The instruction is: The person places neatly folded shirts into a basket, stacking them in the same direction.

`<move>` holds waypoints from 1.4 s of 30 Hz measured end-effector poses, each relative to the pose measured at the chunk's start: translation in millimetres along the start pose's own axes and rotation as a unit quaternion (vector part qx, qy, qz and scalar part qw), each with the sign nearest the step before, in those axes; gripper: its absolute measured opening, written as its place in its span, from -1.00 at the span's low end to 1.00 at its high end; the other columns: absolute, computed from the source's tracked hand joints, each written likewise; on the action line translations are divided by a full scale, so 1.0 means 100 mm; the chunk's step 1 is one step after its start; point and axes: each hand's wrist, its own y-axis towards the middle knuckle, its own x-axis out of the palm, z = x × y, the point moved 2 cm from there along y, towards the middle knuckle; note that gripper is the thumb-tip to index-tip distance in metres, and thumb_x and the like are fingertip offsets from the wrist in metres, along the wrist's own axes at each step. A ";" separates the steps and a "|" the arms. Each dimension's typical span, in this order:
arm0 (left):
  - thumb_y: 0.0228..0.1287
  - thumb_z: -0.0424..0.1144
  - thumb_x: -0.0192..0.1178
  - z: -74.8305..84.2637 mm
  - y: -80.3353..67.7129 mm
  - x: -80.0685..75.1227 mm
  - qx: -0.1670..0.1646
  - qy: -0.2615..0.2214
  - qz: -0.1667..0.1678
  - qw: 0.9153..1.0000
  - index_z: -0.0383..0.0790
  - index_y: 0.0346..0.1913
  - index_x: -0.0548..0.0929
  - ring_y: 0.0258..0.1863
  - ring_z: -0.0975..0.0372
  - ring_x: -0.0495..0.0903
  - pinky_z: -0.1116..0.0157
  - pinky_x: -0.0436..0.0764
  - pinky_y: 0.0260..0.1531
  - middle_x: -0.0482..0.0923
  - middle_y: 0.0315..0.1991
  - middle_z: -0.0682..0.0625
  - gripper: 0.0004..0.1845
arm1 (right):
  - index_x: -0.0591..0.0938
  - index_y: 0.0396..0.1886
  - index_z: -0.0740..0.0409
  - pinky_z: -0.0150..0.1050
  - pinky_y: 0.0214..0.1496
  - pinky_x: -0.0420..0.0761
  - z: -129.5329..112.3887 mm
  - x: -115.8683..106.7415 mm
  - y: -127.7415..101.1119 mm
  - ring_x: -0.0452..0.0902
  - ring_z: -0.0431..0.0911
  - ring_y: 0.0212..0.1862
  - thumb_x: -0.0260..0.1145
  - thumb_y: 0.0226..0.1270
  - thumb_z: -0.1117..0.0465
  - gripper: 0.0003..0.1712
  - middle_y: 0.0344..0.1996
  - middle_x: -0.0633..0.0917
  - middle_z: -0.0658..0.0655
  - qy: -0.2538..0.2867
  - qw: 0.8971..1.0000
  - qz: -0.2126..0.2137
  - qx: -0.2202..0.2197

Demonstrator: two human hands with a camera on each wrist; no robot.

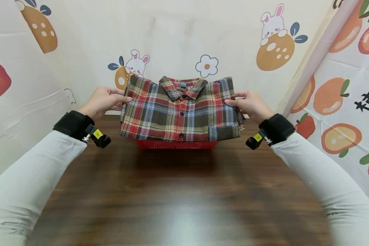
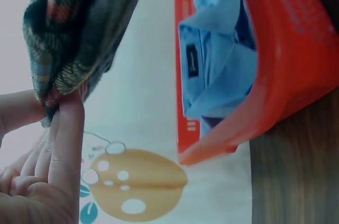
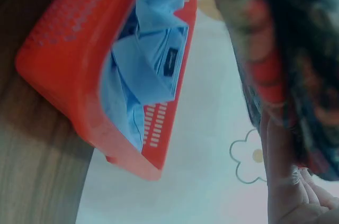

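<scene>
Above dark glossy wood table (image 1: 178,191), left hand (image 1: 103,99) and right hand (image 1: 252,104) pinch a folded plaid shirt (image 1: 181,109) over a perforated red plastic basket (image 1: 176,144).

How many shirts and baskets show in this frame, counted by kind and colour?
Plaid shirt, folded, held by the left hand and right hand: 1
Blue shirt, lying in the basket: 1
Red basket on the wooden table: 1
Total: 3
</scene>
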 end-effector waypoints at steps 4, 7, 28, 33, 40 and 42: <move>0.24 -0.06 0.28 -0.02 0.09 0.02 0.000 -0.007 0.004 1.000 -0.45 0.20 0.45 -0.49 0.45 0.64 0.52 0.67 -0.37 0.62 -0.51 0.33 -0.38 | 0.48 0.22 0.24 -0.43 -0.34 0.57 0.01 0.02 0.10 0.53 -0.34 -0.48 0.30 0.30 0.00 -0.41 -0.57 0.62 -0.23 0.010 1.000 0.009 0.000; 0.23 -0.07 0.28 -0.05 0.17 0.04 -0.003 -0.017 0.003 1.000 -0.45 0.21 0.45 -0.50 0.46 0.64 0.52 0.67 -0.38 0.61 -0.52 0.34 -0.38 | 0.45 0.27 0.26 -0.45 -0.32 0.59 0.04 0.02 0.16 0.54 -0.36 -0.46 0.30 0.31 0.02 -0.37 -0.51 0.61 -0.22 0.011 1.000 0.010 0.005; 0.30 -0.31 0.20 -0.37 0.42 0.17 -0.047 0.101 -0.026 0.993 -0.54 0.06 0.53 -0.57 0.36 0.65 0.30 0.73 -0.31 0.63 -0.31 -0.08 -0.63 | 0.57 -0.03 0.41 -0.31 -0.33 0.66 0.26 0.52 0.64 0.55 -0.23 -0.51 0.22 0.35 0.32 -0.73 -0.34 0.66 0.22 -0.093 0.994 -0.045 0.033; 0.37 -0.32 0.12 -0.36 0.37 0.10 -0.045 0.097 -0.031 0.994 -0.58 0.11 0.52 -0.53 0.30 0.72 0.30 0.73 -0.29 0.71 -0.47 0.00 -0.61 | 0.49 0.16 0.48 -0.21 -0.22 0.74 0.26 0.38 0.62 0.71 -0.16 -0.46 0.14 0.38 0.38 -0.61 -0.13 0.71 0.42 -0.056 0.997 -0.035 0.027; 0.40 -0.18 0.11 -0.37 0.31 0.11 -0.020 0.127 -0.040 0.991 -0.49 0.14 0.53 -0.33 0.20 0.76 0.28 0.71 -0.16 0.69 -0.11 -0.29 -0.56 | 0.50 0.15 0.42 -0.23 -0.18 0.73 0.29 0.25 0.53 0.76 -0.11 -0.34 0.19 0.41 0.20 -0.56 -0.01 0.67 0.43 -0.065 0.997 -0.025 0.024; 0.41 -0.13 0.08 -0.36 0.28 0.16 -0.003 0.157 -0.043 0.987 -0.45 0.16 0.52 -0.19 0.11 0.75 0.23 0.69 -0.07 0.63 0.01 -0.35 -0.54 | 0.52 0.15 0.38 -0.18 -0.12 0.72 0.30 0.25 0.48 0.75 -0.12 -0.32 0.20 0.41 0.12 -0.53 0.01 0.65 0.44 -0.082 0.996 -0.012 0.013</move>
